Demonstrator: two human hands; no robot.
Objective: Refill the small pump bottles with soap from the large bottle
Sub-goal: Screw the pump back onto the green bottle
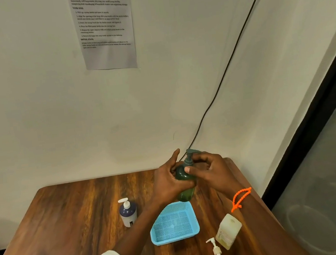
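- Right hand (pixel 208 170): fingers curled at the collar of the dark green pump head (pixel 190 156), thumb laid against the shoulder just below; it looks like a twisting grip, though whether the collar is being loosened or tightened cannot be told.
- Left hand (pixel 169 180): wrapped round the body of the dark green translucent plastic pump bottle (pixel 184 187), index finger pointing up beside the neck.
- Key relation: the green bottle's long axis runs near to far, leaning away from the person, base near and pump far. The collar lies directly under the right fingertips, so the right hand is the one placed to turn it while the left steadies the body.
- Light blue mesh plastic basket (pixel 173 223): just near of the bottle's base, on the wooden table (pixel 69 226).
- Small white-and-purple pump bottle (pixel 128 212): upright, left of the basket, pump fitted.
- Pale yellow squarish plastic bottle (pixel 227 230): right of the basket, without its pump.
- Loose white pump with dip tube (pixel 216 251): lying on the table just near that bottle.
- Orange beaded band (pixel 240 198): on the right wrist.
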